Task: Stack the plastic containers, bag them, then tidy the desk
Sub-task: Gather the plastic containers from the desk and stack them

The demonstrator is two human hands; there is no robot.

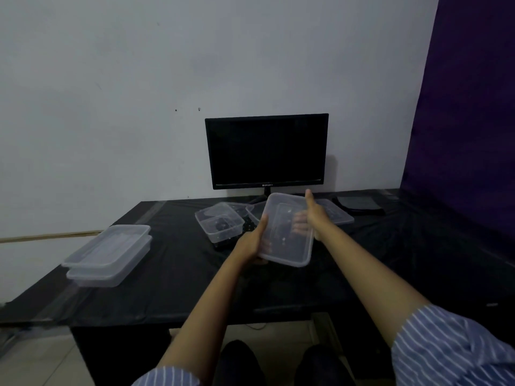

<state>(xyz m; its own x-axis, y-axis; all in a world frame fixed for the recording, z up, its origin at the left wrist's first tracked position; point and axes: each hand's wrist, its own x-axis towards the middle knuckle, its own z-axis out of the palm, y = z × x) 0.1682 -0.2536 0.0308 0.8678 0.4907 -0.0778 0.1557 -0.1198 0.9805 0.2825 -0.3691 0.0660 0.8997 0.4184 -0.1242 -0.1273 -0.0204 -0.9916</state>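
A clear rectangular plastic container (281, 235) is held tilted above the middle of the black desk (167, 274). My left hand (252, 242) grips its near left corner. My right hand (312, 213) grips its right side, thumb up over the rim and fingers showing through the plastic underneath. Two closed clear containers (107, 253) sit stacked at the desk's left. Further back, an open container (218, 222) lies with others overlapping behind it. Another clear container or lid (338, 214) lies beyond my right wrist.
A dark monitor (267, 150) stands at the back against the wall. A flat dark item (359, 204) lies at the back right. A small dark object sits under the open containers. A purple curtain (468, 107) hangs on the right.
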